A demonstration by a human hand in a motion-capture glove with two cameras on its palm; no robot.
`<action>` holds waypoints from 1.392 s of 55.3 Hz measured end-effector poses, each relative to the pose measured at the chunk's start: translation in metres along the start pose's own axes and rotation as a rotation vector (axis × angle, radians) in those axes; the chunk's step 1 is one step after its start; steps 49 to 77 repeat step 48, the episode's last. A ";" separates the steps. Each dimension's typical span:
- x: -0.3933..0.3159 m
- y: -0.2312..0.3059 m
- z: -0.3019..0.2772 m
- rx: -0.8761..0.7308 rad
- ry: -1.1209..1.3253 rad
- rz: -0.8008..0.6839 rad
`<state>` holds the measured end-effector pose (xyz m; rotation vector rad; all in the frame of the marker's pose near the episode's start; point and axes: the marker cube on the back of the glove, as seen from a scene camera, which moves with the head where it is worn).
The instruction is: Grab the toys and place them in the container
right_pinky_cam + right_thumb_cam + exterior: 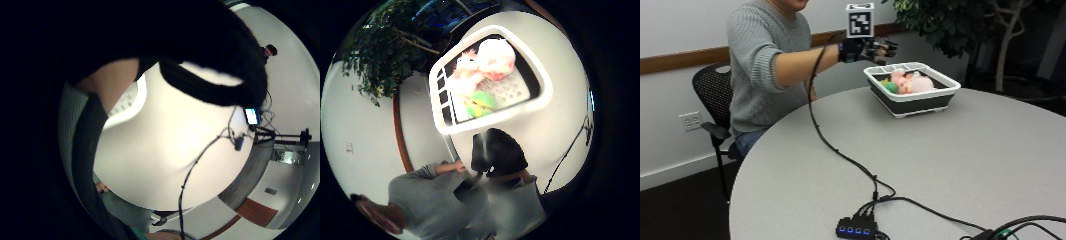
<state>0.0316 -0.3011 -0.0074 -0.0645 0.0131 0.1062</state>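
In the outside view the white-rimmed black container (pixel 926 94) stands on the far side of the round table. Two pink plush toys (pixel 914 82) and a green toy (pixel 889 86) lie inside it. My gloved right hand (pixel 869 50) hovers in the air above the container's far left corner, fingers relaxed and spread, holding nothing. The thumb side palm view looks down on the container's rim (pixel 490 120), with the pink toys (pixel 495 57) and the green toy (pixel 481 102) in it. No toy shows on the table outside the container.
The grey table (pixel 959 165) has a black cable (pixel 840 152) running from the hand to a small hub (pixel 856 231) at the front edge. A leafy plant (pixel 953 20) stands behind the container. A black chair (pixel 710 90) is at the left.
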 end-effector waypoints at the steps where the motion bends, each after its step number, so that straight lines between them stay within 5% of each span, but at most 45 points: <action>1: 0.003 0.015 -0.002 0.002 -0.036 -0.018; 16: 0.032 0.157 0.014 0.065 0.017 0.132; 35: -0.045 0.296 0.095 0.067 0.023 0.066; 77: -0.050 0.322 0.128 0.023 0.006 0.079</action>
